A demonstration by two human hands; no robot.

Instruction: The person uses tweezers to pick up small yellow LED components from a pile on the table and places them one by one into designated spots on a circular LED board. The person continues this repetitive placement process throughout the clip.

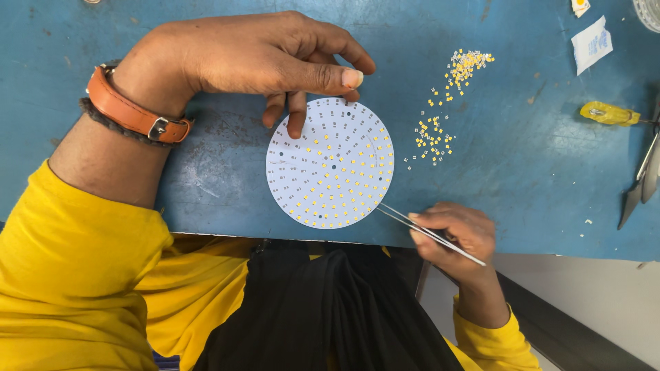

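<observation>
While the left hand (254,58) lies over the top edge of the round white circuit board (330,163), two fingertips (296,126) press down on its upper left part and the thumb reaches across above the rim; it pins the disc rather than clasping it. The board lies flat on the blue worktable (172,185), near the front edge, and is dotted with small yellow chips, though its left portion looks unfilled. The right hand (457,233) pinches slim metal tweezers (426,230), whose tips meet the board's lower right rim; whether a chip sits between them is too small to tell. Loose yellow chips (440,103) lie scattered to the right, apart from the board. A yellow-handled tool (608,113) and grey cutters (643,178) run off the right edge. A brown wrist strap (130,110) hides the left wrist.
</observation>
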